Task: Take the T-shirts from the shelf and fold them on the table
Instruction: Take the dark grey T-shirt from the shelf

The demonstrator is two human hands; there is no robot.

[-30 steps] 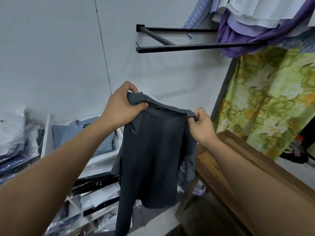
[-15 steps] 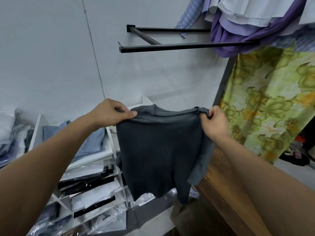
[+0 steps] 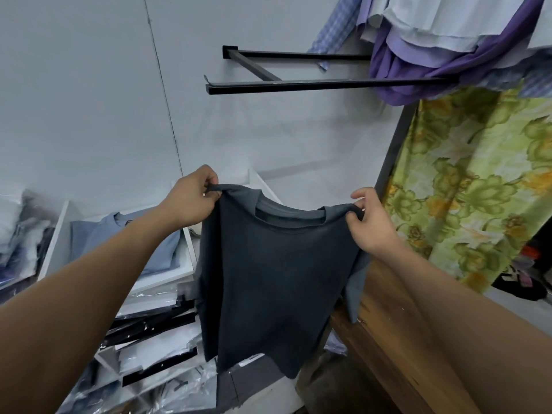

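Left hand [image 3: 193, 201]: pinches the left shoulder of the dark grey T-shirt [image 3: 277, 282], fingers curled round the fabric.
Right hand [image 3: 372, 225]: pinches the right shoulder the same way.
T-shirt: hangs spread in mid-air at 6 o'clock, in front of the white shelf [image 3: 167, 276].
Desk [image 3: 397, 333]: wooden, at 4 o'clock.
Risk: the loose hem and the right sleeve may bunch or fold under when the shirt is laid on the desk.
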